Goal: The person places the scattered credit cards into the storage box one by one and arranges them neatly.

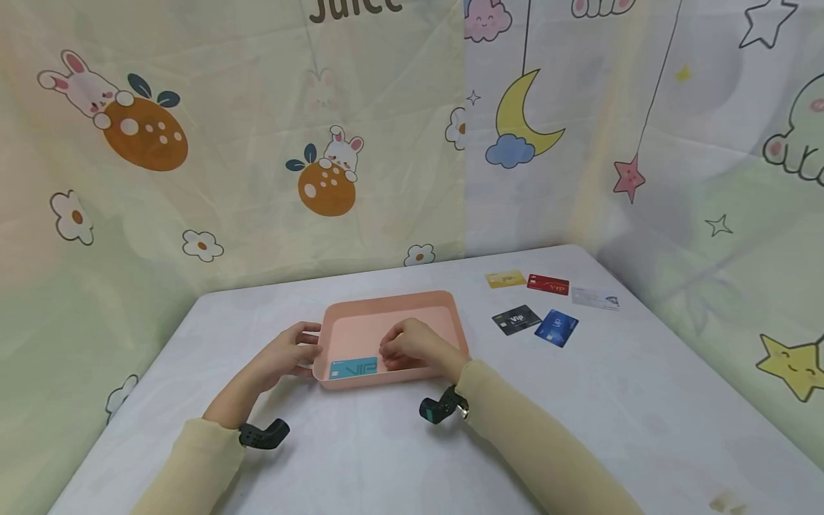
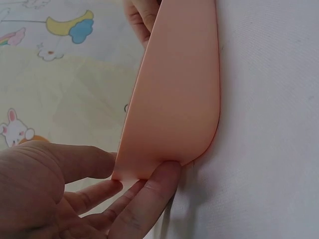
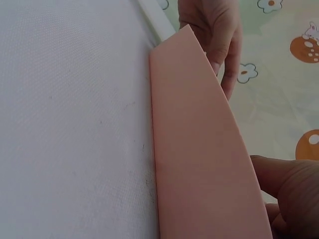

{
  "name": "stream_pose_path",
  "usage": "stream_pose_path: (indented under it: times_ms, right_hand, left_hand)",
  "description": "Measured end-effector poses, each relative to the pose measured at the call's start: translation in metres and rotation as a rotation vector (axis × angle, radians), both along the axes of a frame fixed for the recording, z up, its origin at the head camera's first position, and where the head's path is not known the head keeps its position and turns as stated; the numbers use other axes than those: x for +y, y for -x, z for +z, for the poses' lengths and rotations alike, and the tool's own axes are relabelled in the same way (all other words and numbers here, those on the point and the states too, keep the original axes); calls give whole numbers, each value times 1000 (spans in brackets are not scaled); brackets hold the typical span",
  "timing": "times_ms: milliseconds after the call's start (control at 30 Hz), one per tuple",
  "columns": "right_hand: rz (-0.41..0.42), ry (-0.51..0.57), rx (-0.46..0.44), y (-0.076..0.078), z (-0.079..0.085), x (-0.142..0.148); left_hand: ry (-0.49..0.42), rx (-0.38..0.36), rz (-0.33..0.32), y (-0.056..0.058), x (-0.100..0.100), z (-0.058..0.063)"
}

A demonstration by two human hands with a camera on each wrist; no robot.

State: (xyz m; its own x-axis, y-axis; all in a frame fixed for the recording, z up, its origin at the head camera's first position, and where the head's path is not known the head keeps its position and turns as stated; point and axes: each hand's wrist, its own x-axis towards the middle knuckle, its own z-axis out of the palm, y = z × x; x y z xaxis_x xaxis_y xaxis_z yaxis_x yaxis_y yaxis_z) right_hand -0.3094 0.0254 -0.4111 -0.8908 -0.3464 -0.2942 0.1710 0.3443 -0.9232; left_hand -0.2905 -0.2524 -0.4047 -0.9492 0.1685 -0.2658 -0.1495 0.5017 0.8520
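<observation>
Cream sleeves (image 1: 547,443), right hand (image 1: 412,345) in pink tray (image 1: 357,327) beside light-blue card (image 1: 352,368)

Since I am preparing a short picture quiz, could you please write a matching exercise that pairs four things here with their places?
Things
1. Teal rectangular VIP card
2. Red rectangular VIP card
3. Bare left hand
4. Bare right hand

Places
A. Against the outside of the shallow pink rectangular tray, at its left end
B. Between the yellow rectangular card and the pale rectangular card
C. With its fingers inside the tray
D. Inside the tray, toward its near left corner

Right pairs: 1-D, 2-B, 3-A, 4-C
</observation>
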Motion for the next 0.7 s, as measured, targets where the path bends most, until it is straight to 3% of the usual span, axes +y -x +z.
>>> stream_pose_path:
  times_ms: [300, 700]
  right_hand:
    - [-8, -11, -4, 3, 3, 7]
    - [-16, -31, 14, 4, 9, 20]
  left_hand:
    - [15, -6, -14, 2, 1, 6]
    - [-6, -48, 0, 7, 0, 2]
